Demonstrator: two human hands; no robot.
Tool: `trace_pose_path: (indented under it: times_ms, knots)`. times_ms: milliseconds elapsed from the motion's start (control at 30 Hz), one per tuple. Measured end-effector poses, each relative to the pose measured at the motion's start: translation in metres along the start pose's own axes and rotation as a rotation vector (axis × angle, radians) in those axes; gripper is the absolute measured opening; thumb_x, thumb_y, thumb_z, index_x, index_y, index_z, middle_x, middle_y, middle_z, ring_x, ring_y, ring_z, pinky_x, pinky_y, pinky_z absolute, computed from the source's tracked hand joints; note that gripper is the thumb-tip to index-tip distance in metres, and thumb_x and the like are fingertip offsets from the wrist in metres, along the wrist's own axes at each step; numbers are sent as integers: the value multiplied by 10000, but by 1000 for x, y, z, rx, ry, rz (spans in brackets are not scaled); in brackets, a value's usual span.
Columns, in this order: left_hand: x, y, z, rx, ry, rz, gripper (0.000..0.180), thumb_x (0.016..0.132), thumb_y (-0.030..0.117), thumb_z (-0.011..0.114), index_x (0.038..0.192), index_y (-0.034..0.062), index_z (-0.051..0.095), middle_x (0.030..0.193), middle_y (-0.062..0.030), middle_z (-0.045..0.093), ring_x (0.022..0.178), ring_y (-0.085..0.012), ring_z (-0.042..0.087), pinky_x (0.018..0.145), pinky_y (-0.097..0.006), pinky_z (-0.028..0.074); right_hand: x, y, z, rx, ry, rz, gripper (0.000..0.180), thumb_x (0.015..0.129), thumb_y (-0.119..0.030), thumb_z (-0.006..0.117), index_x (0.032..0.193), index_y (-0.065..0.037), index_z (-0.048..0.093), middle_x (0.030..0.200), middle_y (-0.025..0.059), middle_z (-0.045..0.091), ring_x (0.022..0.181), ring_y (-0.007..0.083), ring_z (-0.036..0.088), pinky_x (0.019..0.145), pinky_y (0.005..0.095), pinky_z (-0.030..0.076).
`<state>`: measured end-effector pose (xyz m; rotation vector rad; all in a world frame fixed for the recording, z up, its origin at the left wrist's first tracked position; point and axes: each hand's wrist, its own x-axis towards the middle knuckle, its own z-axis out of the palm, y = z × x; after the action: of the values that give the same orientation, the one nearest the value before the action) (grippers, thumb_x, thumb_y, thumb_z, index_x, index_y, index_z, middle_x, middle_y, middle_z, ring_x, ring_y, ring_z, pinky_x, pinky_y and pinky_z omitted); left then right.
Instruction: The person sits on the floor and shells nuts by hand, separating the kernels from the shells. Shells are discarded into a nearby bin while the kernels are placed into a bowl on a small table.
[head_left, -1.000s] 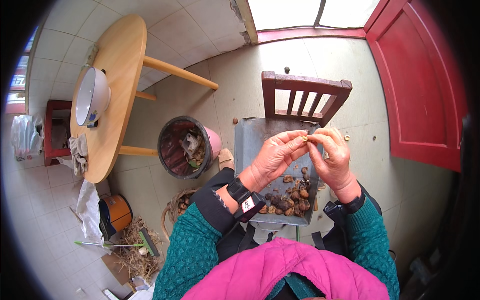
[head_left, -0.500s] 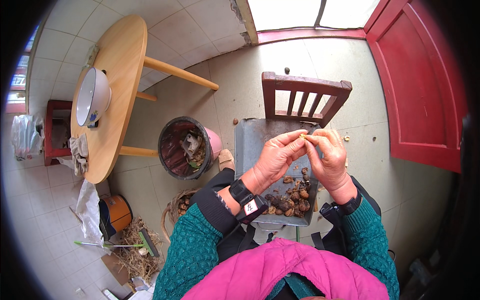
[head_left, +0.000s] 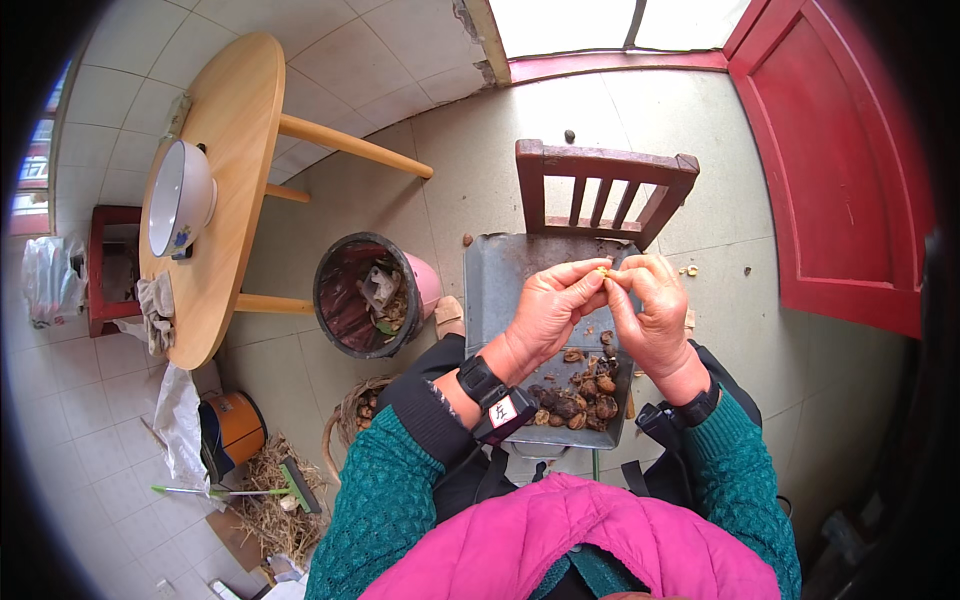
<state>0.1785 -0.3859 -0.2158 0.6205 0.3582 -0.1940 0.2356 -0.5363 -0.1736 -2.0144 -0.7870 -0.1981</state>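
Note:
A small yellowish walnut kernel piece (head_left: 604, 271) is pinched between the fingertips of both hands. My left hand (head_left: 556, 308) grips it from the left with thumb and forefinger, while my right hand (head_left: 652, 312) closes on it from the right. Below them lies a grey metal tray (head_left: 492, 285), resting on a dark red wooden chair (head_left: 610, 158). Brown walnuts (head_left: 590, 400) and dark husk bits are heaped in its near part, and a few shell pieces lie higher up, under my hands.
Left of the tray stands a pink bucket (head_left: 425, 285) with scraps inside. A wicker basket (head_left: 340, 425) of walnuts sits nearer me. Further left are a wooden table (head_left: 235, 150) bearing a white bowl (head_left: 182, 200), and a green broom (head_left: 300, 485). A red door (head_left: 850, 170) is at right.
Both hands stay together at the walnut kernel piece, with only slight finger movement. The whole view has shifted a little.

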Motion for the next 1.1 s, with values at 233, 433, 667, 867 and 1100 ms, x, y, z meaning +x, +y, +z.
trace_pose_path:
  times_ms: [233, 433, 667, 867, 1100]
  knots:
    - [-1, 0, -1, 28, 32, -22, 263, 973, 44, 623, 1224, -30, 647, 1189, -144, 674, 1039, -193, 680, 945, -303, 572, -1, 2, 3, 53, 7, 45, 99, 763, 51, 701, 824, -3, 643, 842, 143, 635, 775, 306, 625, 689, 374, 498]
    - [-3, -5, 3, 51, 40, 49, 267, 966, 19, 621, 1225, -41, 641, 1217, -159, 663, 1062, -207, 675, 980, -324, 561, 0, 5, 1, 115, -30, 121, 79, 789, 48, 693, 833, 2, 645, 849, 138, 643, 773, 294, 632, 693, 369, 503]
    - [0, 1, -2, 40, -108, 42, 321, 956, 5, 615, 1272, -43, 597, 1247, -157, 635, 1132, -218, 640, 1040, -358, 518, 5, 6, -5, 167, -37, 148, 73, 810, 46, 683, 861, 6, 651, 842, 128, 650, 779, 281, 644, 698, 361, 507]
    - [1, 13, -6, -51, -157, -77, 308, 951, 13, 595, 1251, -54, 604, 1211, -149, 654, 1104, -221, 648, 1012, -387, 520, 7, 12, -17, 186, -253, 185, 55, 846, 3, 673, 897, 22, 670, 823, 133, 661, 773, 270, 655, 704, 351, 514]
    - [0, 10, -4, 152, -52, -144, 246, 983, 139, 628, 1143, -43, 674, 1041, -135, 713, 934, -201, 702, 857, -306, 582, 6, 20, -22, 282, -389, 416, 92, 879, -44, 677, 906, 44, 682, 784, 118, 698, 722, 169, 672, 655, 308, 527]
